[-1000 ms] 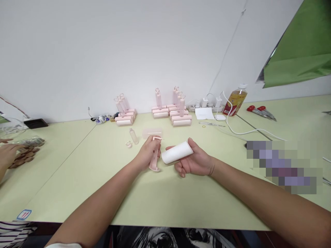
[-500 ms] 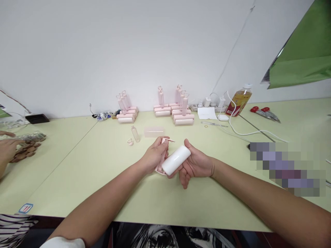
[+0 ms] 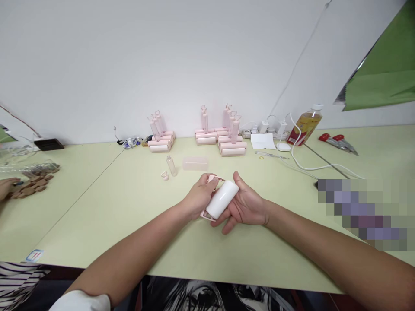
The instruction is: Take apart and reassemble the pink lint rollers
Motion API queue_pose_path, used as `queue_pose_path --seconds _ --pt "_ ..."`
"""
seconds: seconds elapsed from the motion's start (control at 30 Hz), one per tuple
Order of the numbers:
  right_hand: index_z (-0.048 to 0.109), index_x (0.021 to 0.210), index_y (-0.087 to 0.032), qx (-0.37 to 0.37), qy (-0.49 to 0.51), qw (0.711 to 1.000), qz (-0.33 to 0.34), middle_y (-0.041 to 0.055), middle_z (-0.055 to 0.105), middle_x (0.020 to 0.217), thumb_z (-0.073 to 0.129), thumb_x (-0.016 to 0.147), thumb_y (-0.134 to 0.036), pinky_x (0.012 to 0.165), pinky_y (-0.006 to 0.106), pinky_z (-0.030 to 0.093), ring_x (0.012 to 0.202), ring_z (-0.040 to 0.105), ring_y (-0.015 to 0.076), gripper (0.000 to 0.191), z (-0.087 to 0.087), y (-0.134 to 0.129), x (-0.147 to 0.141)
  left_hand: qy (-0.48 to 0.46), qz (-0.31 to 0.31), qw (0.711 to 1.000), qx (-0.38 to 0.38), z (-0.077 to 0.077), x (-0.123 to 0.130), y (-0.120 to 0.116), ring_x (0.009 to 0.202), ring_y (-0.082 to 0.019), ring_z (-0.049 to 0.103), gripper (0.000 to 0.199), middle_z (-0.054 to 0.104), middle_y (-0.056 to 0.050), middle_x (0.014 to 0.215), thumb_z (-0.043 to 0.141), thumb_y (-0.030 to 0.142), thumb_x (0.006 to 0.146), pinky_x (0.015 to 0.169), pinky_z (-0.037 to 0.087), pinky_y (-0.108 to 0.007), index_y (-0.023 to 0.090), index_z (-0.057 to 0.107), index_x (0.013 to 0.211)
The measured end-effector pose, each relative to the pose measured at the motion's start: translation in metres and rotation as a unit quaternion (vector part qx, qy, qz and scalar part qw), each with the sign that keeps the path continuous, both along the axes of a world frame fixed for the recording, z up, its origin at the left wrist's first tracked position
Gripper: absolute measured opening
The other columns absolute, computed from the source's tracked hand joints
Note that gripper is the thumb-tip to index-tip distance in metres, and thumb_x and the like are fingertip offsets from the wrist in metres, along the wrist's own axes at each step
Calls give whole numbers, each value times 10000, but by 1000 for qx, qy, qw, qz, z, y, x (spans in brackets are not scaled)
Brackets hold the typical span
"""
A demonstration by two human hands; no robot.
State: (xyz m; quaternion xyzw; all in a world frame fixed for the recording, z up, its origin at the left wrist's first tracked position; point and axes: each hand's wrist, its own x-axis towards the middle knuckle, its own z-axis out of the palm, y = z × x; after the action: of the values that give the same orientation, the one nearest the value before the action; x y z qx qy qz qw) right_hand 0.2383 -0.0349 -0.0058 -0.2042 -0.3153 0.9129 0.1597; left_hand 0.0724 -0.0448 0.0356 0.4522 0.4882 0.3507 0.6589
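My left hand (image 3: pixel 200 195) is closed on a pink frame (image 3: pixel 205 214), near the middle of the table. A white roller (image 3: pixel 222 200) lies tilted against that frame, between my two hands. My right hand (image 3: pixel 245 203) has its palm up and its fingers apart, with the roller touching its palm side. Beyond my hands lie a translucent pink cover (image 3: pixel 195 163), a clear pink tube (image 3: pixel 171 166) and a small heart-topped cap (image 3: pixel 165 176).
Pink rollers with upright handles (image 3: pixel 233 149) stand along the wall, with another group (image 3: pixel 160 147) further left. A drink bottle (image 3: pixel 304 125), white cables and red-handled tools (image 3: pixel 339 142) are at the right. Another person's hand (image 3: pixel 7 188) is by brown pieces (image 3: pixel 32 186) at far left.
The white roller has turned steeper and sits closer against the pink frame in my left hand. The view has shifted slightly. The other person's hand at far left has drawn back.
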Motion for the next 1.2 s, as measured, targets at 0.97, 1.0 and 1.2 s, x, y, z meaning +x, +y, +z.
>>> queue_pose_path --seconds 0.97,1.0,1.2 --pt "516 1243 -173 79 28 993 -86 136 682 973 126 847 -788 667 376 499 730 635 216 828 -4 -8 -9 24 2 985 169 -25 -1 -1 465 -128 499 538 536 24 755 399 647 878 400 401 -240 298 339 1283" --pt "516 1245 -183 87 31 991 -99 131 679 987 149 851 -783 694 393 499 756 636 221 806 -4 -10 -11 27 9 980 196 -26 0 -2 514 -133 517 535 555 10 790 413 635 881 452 430 -249 290 346 1285" --pt "542 1212 -209 139 49 975 -165 110 659 1020 344 881 -679 760 432 490 831 629 232 608 -4 -16 -16 44 12 946 322 -33 2 -8 791 -165 547 452 570 -46 975 454 522 919 708 470 -290 249 361 1268"
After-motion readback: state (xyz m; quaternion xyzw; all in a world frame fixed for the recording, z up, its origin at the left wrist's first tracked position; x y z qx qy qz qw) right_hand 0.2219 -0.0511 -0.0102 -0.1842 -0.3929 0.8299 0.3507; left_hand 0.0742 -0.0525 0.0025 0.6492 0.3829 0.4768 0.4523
